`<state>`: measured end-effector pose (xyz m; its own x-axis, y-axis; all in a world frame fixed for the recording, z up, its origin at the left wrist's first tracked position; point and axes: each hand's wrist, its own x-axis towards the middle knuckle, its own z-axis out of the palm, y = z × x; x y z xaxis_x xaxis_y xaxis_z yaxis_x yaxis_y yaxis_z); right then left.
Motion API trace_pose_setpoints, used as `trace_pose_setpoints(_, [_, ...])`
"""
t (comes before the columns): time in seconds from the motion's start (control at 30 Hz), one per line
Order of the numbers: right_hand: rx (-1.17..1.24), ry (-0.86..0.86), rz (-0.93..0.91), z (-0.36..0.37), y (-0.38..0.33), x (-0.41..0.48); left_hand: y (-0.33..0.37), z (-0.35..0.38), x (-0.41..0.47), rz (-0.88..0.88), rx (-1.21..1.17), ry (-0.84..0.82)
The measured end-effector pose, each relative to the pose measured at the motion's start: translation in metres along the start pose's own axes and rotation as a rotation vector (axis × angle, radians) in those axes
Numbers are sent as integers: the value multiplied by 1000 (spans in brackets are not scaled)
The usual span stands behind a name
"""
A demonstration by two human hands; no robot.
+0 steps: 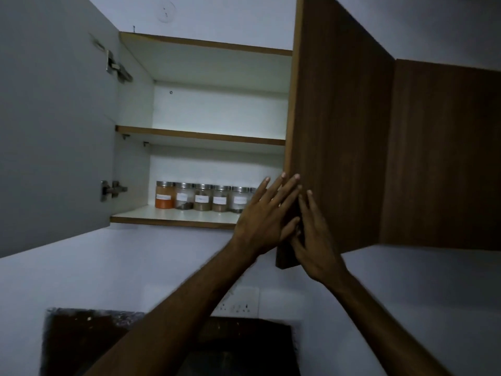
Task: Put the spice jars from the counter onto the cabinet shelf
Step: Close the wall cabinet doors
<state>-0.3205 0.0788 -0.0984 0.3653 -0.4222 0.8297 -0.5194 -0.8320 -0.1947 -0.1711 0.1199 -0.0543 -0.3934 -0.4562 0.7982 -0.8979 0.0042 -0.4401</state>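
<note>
last jar (253, 190): mostly behind left hand (264, 221) | jar labels (202, 198): too blurred to read

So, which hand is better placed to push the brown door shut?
Right, probably: the right hand lies flat on the outer face of the brown door, while the left hand spreads at its free edge, in front of the spice jars.

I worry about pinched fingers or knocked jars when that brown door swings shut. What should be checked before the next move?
1. Spice jars upright in a row on bottom shelf: ok.
2. Jars set back from the shelf's front edge: ok.
3. Last jar mostly hidden behind left hand: cannot tell.
4. That hand lies across right door edge, may get pinched: not ok.
5. Right hand flat on door: ok.
6. Left door open: not ok.
</note>
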Motion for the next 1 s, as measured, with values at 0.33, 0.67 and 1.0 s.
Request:
trace_pose_setpoints(0.33, [-442,-254,145,116,40,90,-119,156,-35,-197,75,-347])
trace_pose_setpoints(0.67, [-645,-115,146,166,82,96,-112,226,-29,-173,-24,-81])
trace_pose_setpoints(1.0, [-636,-216,222,153,48,99,-113,163,-42,-212,39,-110])
